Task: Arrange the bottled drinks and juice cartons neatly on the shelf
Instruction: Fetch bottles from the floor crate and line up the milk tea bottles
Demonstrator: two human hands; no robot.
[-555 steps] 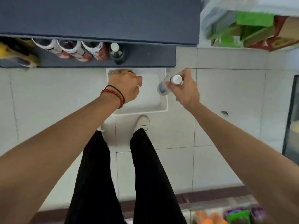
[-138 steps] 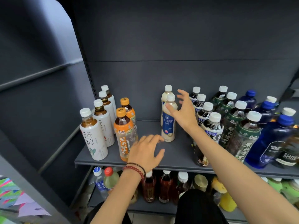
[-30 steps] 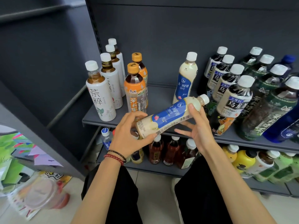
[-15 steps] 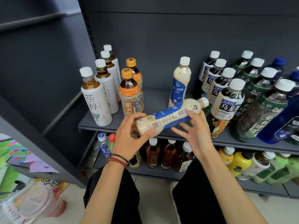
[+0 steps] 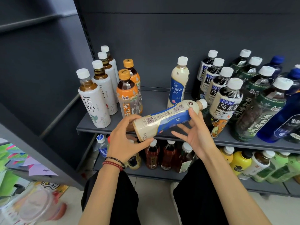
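A cream milk-tea bottle (image 5: 164, 118) with a blue label lies nearly sideways in front of the grey shelf (image 5: 100, 129), cap to the right, barcode side up. My left hand (image 5: 125, 137) grips its base. My right hand (image 5: 195, 130) supports its neck with thumb and spread fingers. A matching milk-tea bottle (image 5: 177, 83) stands upright on the shelf behind it. White tea bottles (image 5: 95, 101) and orange-capped tea bottles (image 5: 126, 95) stand at the left. Dark oolong bottles (image 5: 225, 101) stand at the right.
Green-labelled tea bottles (image 5: 259, 111) and blue bottles (image 5: 285, 117) crowd the shelf's right end. The lower shelf (image 5: 162, 175) holds red, yellow and green drinks. A plastic tub (image 5: 35, 207) and colourful packets lie on the floor at left. My dark trousers fill the bottom middle.
The held milk-tea bottle has been turned about its long axis between my hands, so the barcode and QR code now face up. It stays in front of the shelf.
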